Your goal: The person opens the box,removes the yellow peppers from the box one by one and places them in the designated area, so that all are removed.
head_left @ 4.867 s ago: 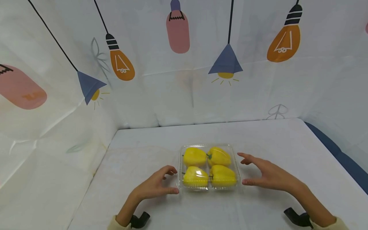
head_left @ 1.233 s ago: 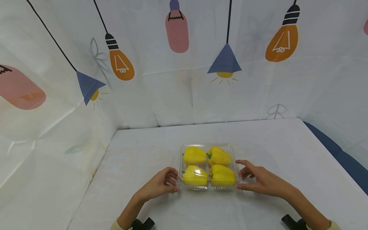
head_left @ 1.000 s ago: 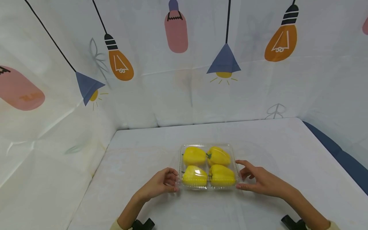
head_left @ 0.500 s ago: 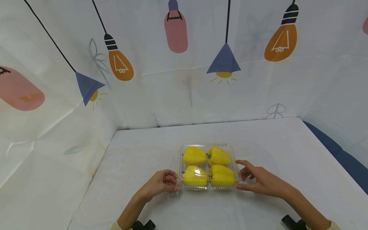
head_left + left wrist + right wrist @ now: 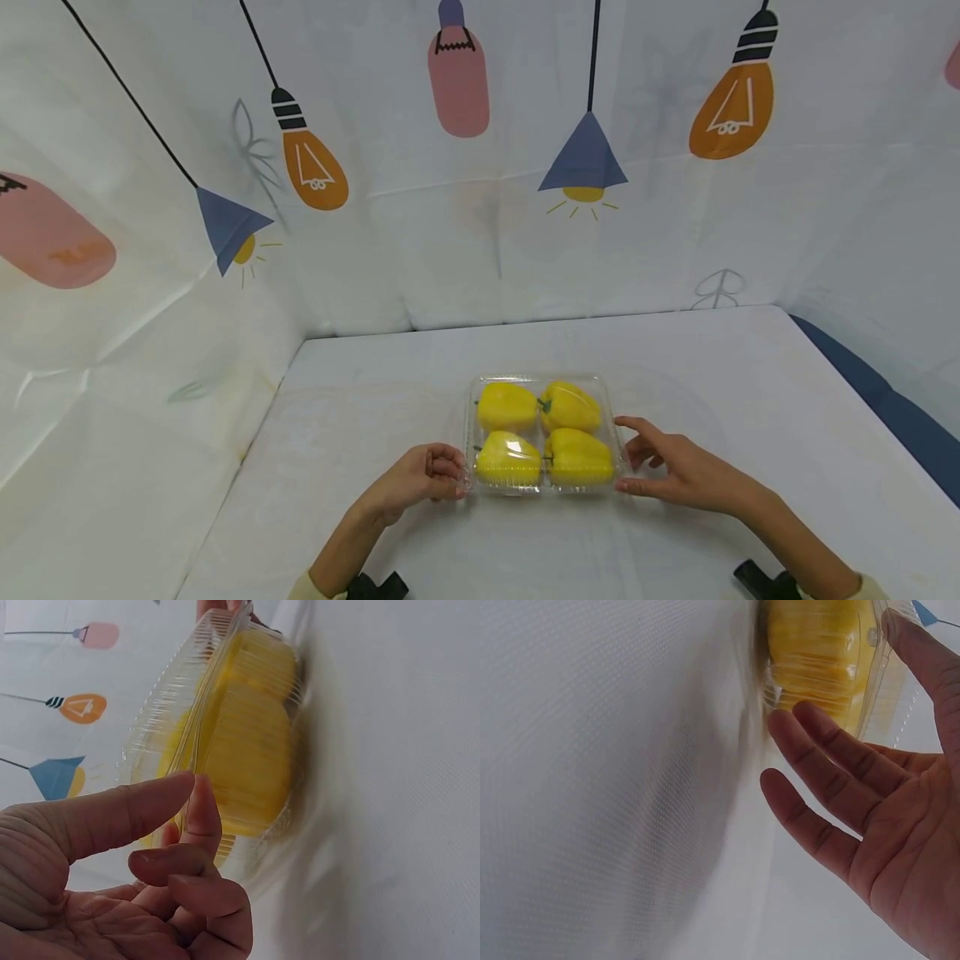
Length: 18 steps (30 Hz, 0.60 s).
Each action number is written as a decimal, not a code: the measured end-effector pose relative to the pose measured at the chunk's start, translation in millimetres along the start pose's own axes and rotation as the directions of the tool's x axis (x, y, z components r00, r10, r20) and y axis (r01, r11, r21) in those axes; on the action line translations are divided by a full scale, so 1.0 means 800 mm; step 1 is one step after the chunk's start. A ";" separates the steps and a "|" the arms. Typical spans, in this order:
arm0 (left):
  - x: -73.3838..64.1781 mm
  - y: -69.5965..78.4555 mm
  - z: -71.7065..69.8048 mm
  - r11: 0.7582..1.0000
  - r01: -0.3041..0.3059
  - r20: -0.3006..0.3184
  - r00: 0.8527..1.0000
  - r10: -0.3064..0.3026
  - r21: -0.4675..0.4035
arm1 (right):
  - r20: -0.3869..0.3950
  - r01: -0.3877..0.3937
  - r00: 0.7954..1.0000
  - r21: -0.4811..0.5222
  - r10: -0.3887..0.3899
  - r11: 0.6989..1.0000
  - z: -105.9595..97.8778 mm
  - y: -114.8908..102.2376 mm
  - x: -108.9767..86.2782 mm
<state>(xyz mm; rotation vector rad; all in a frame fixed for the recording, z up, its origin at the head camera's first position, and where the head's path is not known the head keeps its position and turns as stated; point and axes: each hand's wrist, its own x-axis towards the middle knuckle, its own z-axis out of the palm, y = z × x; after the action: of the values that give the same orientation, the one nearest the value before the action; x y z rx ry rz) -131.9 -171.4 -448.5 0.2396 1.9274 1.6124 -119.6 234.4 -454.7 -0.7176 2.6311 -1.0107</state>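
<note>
A clear plastic clamshell box (image 5: 543,486) with a lid over it lies on the white table, with several yellow bell peppers (image 5: 579,457) inside. At the box's front left corner, my left hand (image 5: 426,477) pinches the rim between thumb and index finger; the left wrist view shows the thumb (image 5: 142,810) meeting the index finger there, other fingers curled below. On the opposite side my right hand (image 5: 675,475) touches the box with its thumb (image 5: 915,645) on the rim. Its other fingers (image 5: 817,761) stretch out loosely beside the wall.
The white table (image 5: 375,375) runs back to a white curtain (image 5: 420,250) printed with lamps and bulbs. Another curtain side hangs along the left edge. Something dark blue (image 5: 885,400) shows past the table's right edge. Black camera mounts (image 5: 378,586) sit at both wrists.
Since the oldest frame both hands have come in from beside the box to its edges. The left fingers have drawn together on the rim and lately slid slightly nearer. The box stays in place.
</note>
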 end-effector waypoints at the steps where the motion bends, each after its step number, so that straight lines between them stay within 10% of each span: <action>1: 0.000 0.000 0.000 1.000 0.000 0.002 1.000 0.000 -0.004 | 0.001 -0.001 1.000 0.000 0.001 1.000 -0.001 -0.001 0.000; 18: 0.002 0.001 0.003 0.999 0.039 -0.020 0.999 -0.039 -0.031 | 0.018 -0.019 1.000 -0.002 0.019 1.000 -0.002 0.000 -0.001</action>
<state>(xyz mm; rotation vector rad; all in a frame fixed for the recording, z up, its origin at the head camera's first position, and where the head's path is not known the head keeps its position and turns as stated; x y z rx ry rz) -131.9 -168.6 -448.6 0.1725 1.9097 1.6231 -119.5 235.8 -453.2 -0.6976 2.6189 -0.9923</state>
